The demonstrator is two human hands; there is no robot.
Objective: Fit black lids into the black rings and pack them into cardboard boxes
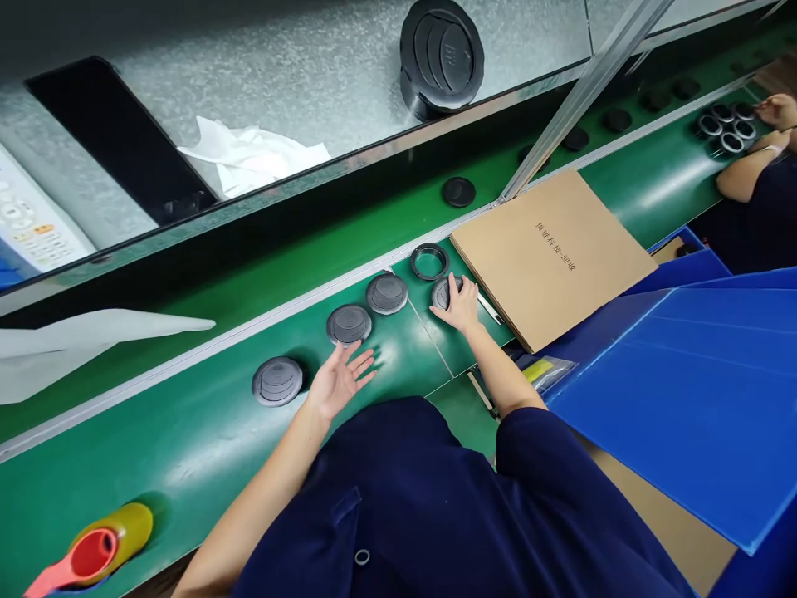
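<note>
My right hand (462,306) curls its fingers around a round black air vent (442,294) on the green bench, beside the stacked cardboard. Just behind it lies an empty black ring (429,262). My left hand (341,378) is palm up with fingers spread, close below a second round air vent (349,324); whether the fingertips touch its edge I cannot tell. Two more vents, one nearer the middle (387,293) and one farther left (277,381), sit on the bench to either side of that one.
Flat cardboard (554,257) and a blue plastic bin (691,390) flank my right arm. Behind runs a green conveyor (374,224) carrying black discs (459,192). A shelf above holds another vent (442,58). A yellow-and-red roll-shaped item (118,536) lies lower left. Another person's hands (775,116) work far right.
</note>
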